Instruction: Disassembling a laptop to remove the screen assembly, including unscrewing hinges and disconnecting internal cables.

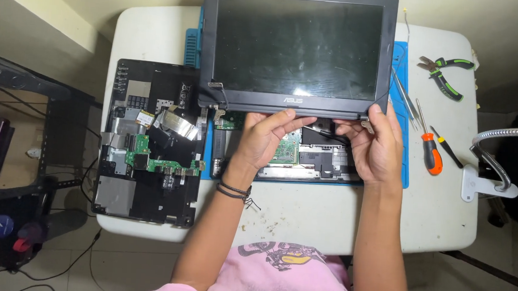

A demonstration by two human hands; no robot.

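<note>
**Laptop screen panel: thin, bendy, and hanging on by its hinges**

Laptop screen panel (pixel 298 49) is the piece both hands are on, so a few notes on how it looks like it'll handle, near to far.

Nearest the person is bare white table (pixel 326 218), then the opened laptop base (pixel 324 161) lying on a blue work mat (pixel 402 172), circuit board and black plastic exposed. The left hand (pixel 265 140) sits over the base with fingers curled up to the panel's near edge, just left of centre. The right hand (pixel 379 144) is clamped on the near right corner beside the metal hinge (pixel 366 124). Hands are apart, one per side, both gripping that bottom edge.

The panel itself stands tilted up at the far side of the base, glass dark and reflective. My read: light but flexy, and the glass won't like twisting, so holding the bottom bezel near both hinges beats grabbing it by a top corner. The left hinge (pixel 217 89) has a loose cable end by it, which looks snaggable. Glossy bezel, probably a bit slippery.

Off to the left lies the removed bottom cover (pixel 148 151) with a green board. On the right, an orange-handled screwdriver (pixel 431 153), and further back green-handled pliers (pixel 446 70).
</note>
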